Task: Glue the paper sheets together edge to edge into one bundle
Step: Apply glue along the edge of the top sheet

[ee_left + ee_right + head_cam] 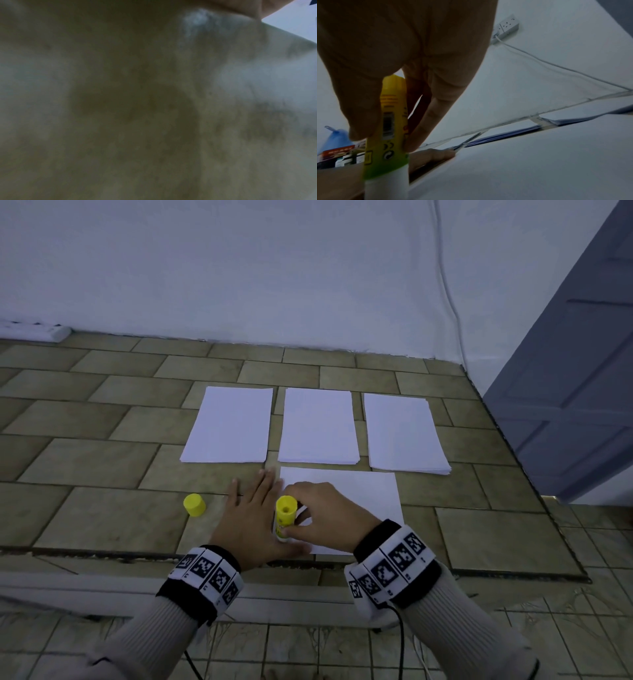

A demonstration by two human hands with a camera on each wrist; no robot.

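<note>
My right hand [310, 513] grips a yellow glue stick [285, 517], tip down on the left edge of a white sheet [370, 494] that lies crosswise on the tiled floor. In the right wrist view the glue stick [390, 135] sits between thumb and fingers, its white end against the sheet [530, 162]. My left hand [253, 508] lies flat, fingers spread, beside the sheet's left edge, its thumb side on the paper. The yellow cap [194, 504] stands on the floor left of that hand. Three paper stacks lie in a row beyond: left [231, 424], middle [318, 426], right [404, 434]. The left wrist view is a blur of floor.
A white wall [274, 268] rises just behind the stacks, with a cable [448, 289] running down it. A grey door [579, 378] stands at the right. A power strip [34, 331] lies at the far left. A step edge [102, 553] crosses under my wrists.
</note>
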